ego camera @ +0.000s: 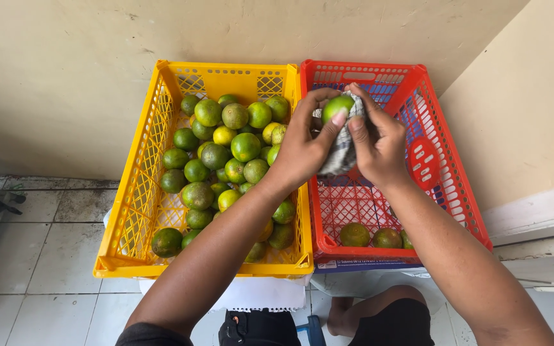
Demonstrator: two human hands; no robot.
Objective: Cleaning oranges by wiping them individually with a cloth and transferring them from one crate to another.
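My left hand (304, 144) and my right hand (377, 146) meet above the red crate (447, 186). Between them they hold a green citrus fruit (336, 105) wrapped in a grey-white cloth (340, 154); the left thumb presses on the fruit and the right fingers grip the cloth around it. The cloth hangs down between the palms. A yellow crate (136, 211) to the left holds several green and yellowish citrus fruits (245, 146). A few green fruits (355, 234) lie at the near end of the red crate.
Both crates rest side by side on a white surface (258, 293) against a beige wall (65, 83). The grey tiled floor (46, 256) lies to the left. A white ledge (540, 218) runs at the right. My knees (386, 307) show below.
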